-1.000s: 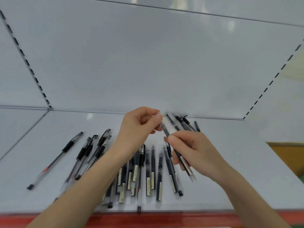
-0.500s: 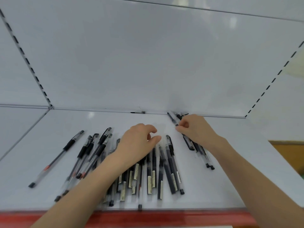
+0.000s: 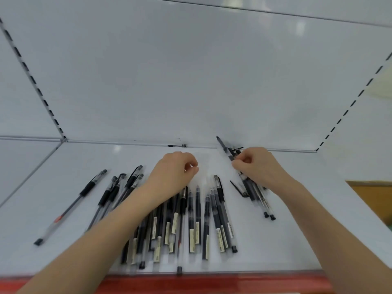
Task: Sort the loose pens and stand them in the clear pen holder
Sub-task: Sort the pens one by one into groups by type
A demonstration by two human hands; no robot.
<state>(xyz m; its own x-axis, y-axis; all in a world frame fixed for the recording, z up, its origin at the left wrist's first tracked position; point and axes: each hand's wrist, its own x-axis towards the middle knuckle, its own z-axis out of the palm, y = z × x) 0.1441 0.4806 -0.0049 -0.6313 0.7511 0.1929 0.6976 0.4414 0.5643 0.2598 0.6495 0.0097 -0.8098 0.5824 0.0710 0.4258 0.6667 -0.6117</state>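
The loose pens point(image 3: 197, 219) lie fanned across the white shelf point(image 3: 63, 247). At the rear right, the right hand point(image 3: 261, 166) pinches 1 black pen point(image 3: 222, 145), tip raised, above a smaller pen group point(image 3: 259, 200). The left hand point(image 3: 171, 175) is over the middle group with thumb against curled forefinger; whether it holds anything cannot be determined. 1 pen point(image 3: 72, 206) lies apart at far left.

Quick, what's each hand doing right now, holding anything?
Left hand: fingers curled, thumb meeting forefinger; whether the grip holds anything cannot be told.
Right hand: closed around a bundle of pens.
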